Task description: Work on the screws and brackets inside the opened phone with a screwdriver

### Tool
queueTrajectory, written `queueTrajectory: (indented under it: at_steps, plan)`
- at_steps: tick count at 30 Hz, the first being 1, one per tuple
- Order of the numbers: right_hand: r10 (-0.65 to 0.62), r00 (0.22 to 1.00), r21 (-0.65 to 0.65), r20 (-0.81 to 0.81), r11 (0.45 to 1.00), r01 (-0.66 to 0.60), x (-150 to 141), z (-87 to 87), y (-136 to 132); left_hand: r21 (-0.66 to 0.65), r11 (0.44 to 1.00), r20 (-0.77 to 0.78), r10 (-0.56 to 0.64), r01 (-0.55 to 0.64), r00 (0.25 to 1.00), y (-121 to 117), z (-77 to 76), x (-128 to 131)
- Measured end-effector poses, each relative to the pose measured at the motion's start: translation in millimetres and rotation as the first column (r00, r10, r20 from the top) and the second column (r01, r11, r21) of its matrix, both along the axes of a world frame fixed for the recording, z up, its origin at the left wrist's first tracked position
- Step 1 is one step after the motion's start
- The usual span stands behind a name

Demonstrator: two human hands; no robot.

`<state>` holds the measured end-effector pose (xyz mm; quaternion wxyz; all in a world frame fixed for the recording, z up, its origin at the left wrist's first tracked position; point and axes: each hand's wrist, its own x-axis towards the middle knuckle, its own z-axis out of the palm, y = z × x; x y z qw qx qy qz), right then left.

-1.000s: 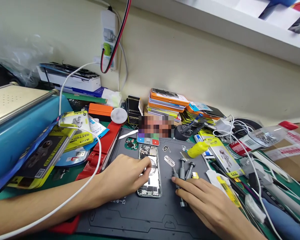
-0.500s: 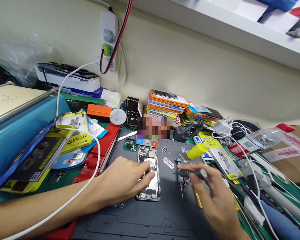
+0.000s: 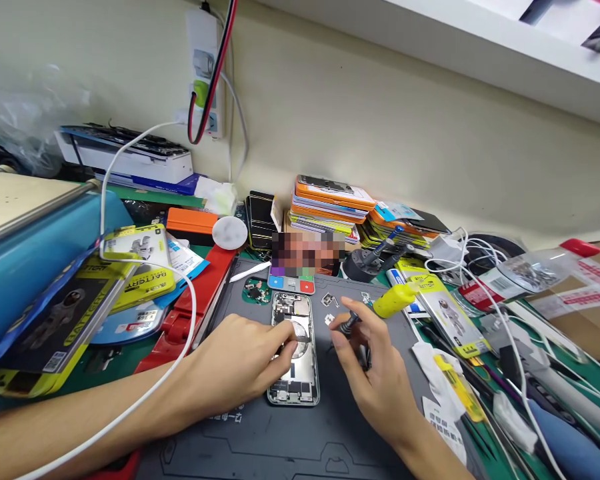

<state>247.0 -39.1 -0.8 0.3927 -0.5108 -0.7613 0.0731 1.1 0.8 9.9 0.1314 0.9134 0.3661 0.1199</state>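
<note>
An opened smartphone (image 3: 307,380) lies on the dark grey work mat (image 3: 250,440), its inner parts and a round coil showing. My left hand (image 3: 250,350) rests over the phone's left side, thumb and forefinger bent together above its middle. Whatever lies between those fingertips is hidden. To the right of the phone, my right hand (image 3: 380,360) is closed around a dark screwdriver (image 3: 349,324), which is partly covered by the fingers. Beyond that hand are a razor blade (image 3: 329,320), mostly covered, and a small metal bracket (image 3: 329,299).
A yellow bottle (image 3: 396,300) and a tool holder (image 3: 363,265) stand behind my right hand. Battery packs (image 3: 75,313) and a red clamp-like fixture (image 3: 185,313) crowd the left. A white cable (image 3: 193,320) crosses above my left forearm. Tweezers (image 3: 480,437) lie at right.
My right hand has moved left with the screwdriver, closer to the phone, and now covers most of the razor blade. My left hand keeps nearly the same place over the phone.
</note>
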Motion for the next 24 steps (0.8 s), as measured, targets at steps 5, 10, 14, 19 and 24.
queueTrajectory:
  at_steps: [5, 10, 14, 19, 24]
  plan:
    - [0.058, 0.998, 0.057, -0.012, 0.997, -0.057, 1.4, -2.8, -6.3, -0.001, 1.0, -0.003, 0.004, -0.004, 1.0, 0.0, -0.2, 0.2]
    - [0.047, 0.979, 0.078, -0.198, 0.996, -0.032, -15.4, -1.4, -18.4, -0.005, 1.0, -0.006, 0.02, -0.02, 1.0, 0.0, -0.8, -0.8]
    - [0.133, 0.956, 0.043, -0.261, 0.991, -0.126, -32.0, -6.0, -29.5, -0.014, 1.0, -0.001, 0.024, -0.024, 1.0, 0.4, -2.7, -2.1]
    - [0.201, 0.957, 0.061, -0.207, 0.979, -0.193, -34.1, -15.4, -30.3, -0.017, 0.999, 0.005, 0.031, -0.031, 1.0, 0.6, -2.6, -2.4]
    - [0.247, 0.954, 0.034, -0.17, 0.969, -0.245, -33.4, -16.5, -25.4, -0.024, 0.999, 0.008, 0.034, -0.034, 0.999, 1.4, -0.7, -1.9]
